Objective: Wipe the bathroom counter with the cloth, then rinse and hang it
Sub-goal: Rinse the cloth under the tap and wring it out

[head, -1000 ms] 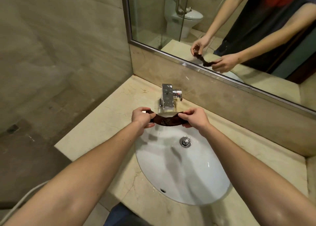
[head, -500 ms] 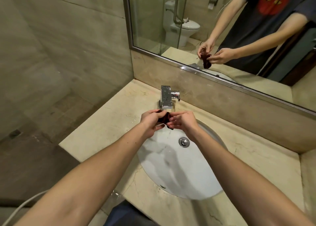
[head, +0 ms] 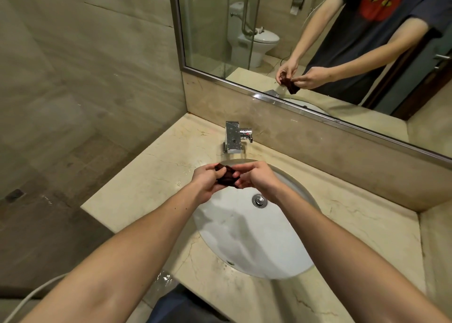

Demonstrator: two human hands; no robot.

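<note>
A small dark brown cloth [head: 226,175] is bunched up between both of my hands, held over the far rim of the white sink [head: 256,237]. My left hand [head: 208,179] grips its left side and my right hand [head: 254,177] pinches its right side; most of the cloth is hidden by my fingers. Just behind my hands the chrome faucet [head: 233,137] stands on the beige marble counter [head: 151,183]. No water is seen running from it.
A large mirror [head: 318,41] above the backsplash reflects my hands, the cloth and a toilet. The chrome drain plug [head: 259,200] sits in the basin. A tiled wall rises on the left. Water drops lie at the counter's front edge [head: 166,277]. A white hose [head: 31,295] runs lower left.
The cloth was stretched out as a strip between my hands; my hands have since come together and the cloth is now bunched into a wad between them.
</note>
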